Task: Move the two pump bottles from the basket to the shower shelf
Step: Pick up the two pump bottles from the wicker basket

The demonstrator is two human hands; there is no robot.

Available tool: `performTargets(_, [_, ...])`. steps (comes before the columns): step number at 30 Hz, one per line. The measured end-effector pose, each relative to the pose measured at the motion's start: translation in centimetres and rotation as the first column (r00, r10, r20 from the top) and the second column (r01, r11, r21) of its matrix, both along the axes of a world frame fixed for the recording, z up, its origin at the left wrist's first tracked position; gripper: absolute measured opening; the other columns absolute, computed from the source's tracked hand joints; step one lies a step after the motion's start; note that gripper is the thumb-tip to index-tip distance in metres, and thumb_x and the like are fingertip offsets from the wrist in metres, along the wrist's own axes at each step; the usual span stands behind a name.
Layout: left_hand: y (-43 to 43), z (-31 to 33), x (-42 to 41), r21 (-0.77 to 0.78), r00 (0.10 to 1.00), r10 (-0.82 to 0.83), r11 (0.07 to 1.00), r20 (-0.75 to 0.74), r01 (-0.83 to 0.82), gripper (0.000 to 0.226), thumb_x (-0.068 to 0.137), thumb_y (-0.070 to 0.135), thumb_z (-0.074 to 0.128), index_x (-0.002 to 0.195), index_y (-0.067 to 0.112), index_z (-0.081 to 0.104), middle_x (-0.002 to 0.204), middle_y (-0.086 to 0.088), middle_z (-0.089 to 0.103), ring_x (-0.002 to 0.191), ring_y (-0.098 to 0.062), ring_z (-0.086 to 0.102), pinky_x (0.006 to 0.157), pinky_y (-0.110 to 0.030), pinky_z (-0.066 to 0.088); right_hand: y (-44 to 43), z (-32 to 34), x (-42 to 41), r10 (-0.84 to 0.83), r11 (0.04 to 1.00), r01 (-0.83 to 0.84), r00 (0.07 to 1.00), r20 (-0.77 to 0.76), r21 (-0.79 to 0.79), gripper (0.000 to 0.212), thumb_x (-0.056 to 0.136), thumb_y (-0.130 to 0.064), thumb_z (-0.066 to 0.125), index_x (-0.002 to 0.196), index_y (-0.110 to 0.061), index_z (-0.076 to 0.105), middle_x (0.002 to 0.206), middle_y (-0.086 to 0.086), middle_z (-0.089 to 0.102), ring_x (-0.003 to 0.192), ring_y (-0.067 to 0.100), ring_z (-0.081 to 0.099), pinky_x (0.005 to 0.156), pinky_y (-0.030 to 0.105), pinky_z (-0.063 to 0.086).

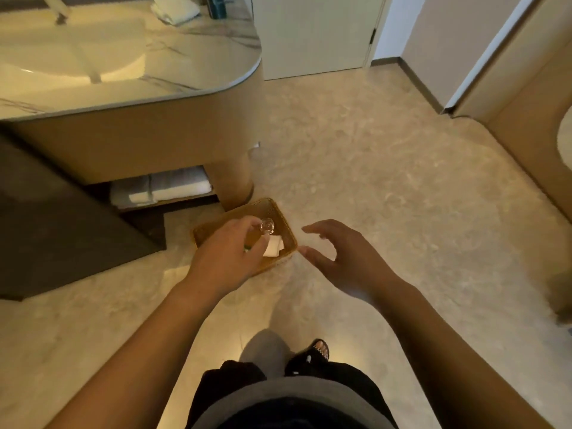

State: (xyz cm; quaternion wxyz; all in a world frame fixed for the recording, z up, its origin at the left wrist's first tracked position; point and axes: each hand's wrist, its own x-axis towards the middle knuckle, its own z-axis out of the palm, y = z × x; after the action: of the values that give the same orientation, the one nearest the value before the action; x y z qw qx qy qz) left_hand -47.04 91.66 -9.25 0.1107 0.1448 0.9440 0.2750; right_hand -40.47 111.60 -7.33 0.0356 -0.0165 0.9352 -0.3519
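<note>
A woven brown basket (272, 209) stands on the floor beside the vanity's rounded leg. My left hand (227, 258) hovers over it, fingers closed around a pump bottle (266, 226); only its clear rounded top and a bit of green lower down show past my fingers. A white object (274, 245) lies in the basket below that hand. My right hand (343, 258) hangs to the right of the basket, fingers spread and curled, holding nothing. The shower shelf is not in view.
The marble vanity (173, 85) with its sink fills the upper left; folded white towels (164, 188) lie on its lower shelf. A dark panel (62, 212) stands at left. A white door (315, 35) is ahead. My sandalled foot (318, 351) stands on the beige floor.
</note>
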Motion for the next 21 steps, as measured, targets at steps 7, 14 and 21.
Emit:
performTargets(7, [-2.3, 0.3, -0.1, -0.071, 0.975, 0.223, 0.972, 0.005, -0.222, 0.043, 0.09, 0.048, 0.045, 0.129, 0.029, 0.047, 0.123, 0.002, 0.057, 0.101, -0.013, 0.055, 0.073, -0.028, 0.043, 0.4, -1.0, -5.7, 0.223, 0.974, -0.223, 0.975, -0.002, -0.048, 0.037, 0.085, -0.032, 0.062, 0.118, -0.015, 0.059, 0.117, 0.004, 0.061, 0.105, 0.014, 0.056, 0.086, 0.014, 0.042])
performTargets(14, [-4.3, -0.9, -2.1, -0.048, 0.935, 0.351, 0.936, 0.045, -0.349, 0.041, 0.09, 0.047, 0.046, 0.129, 0.032, 0.046, 0.125, 0.004, 0.057, 0.1, -0.014, 0.056, 0.07, -0.027, 0.041, -2.0, -1.0, -10.9, 0.35, 0.934, -0.348, 0.937, 0.005, -0.085, 0.032, 0.085, -0.029, 0.064, 0.113, -0.015, 0.06, 0.111, 0.005, 0.062, 0.1, 0.016, 0.058, 0.084, 0.03, 0.049])
performTargets(21, [-6.0, -1.2, -7.4, -0.01, 0.906, 0.424, 0.906, 0.015, -0.424, 0.042, 0.089, 0.049, 0.045, 0.128, 0.033, 0.046, 0.124, 0.004, 0.058, 0.099, -0.011, 0.055, 0.07, -0.026, 0.04, -3.7, -1.1, -17.5, 0.368, 0.929, -0.365, 0.928, 0.058, -0.053, 0.036, 0.086, -0.041, 0.058, 0.117, -0.023, 0.057, 0.117, -0.003, 0.059, 0.1, 0.006, 0.053, 0.078, 0.012, 0.04])
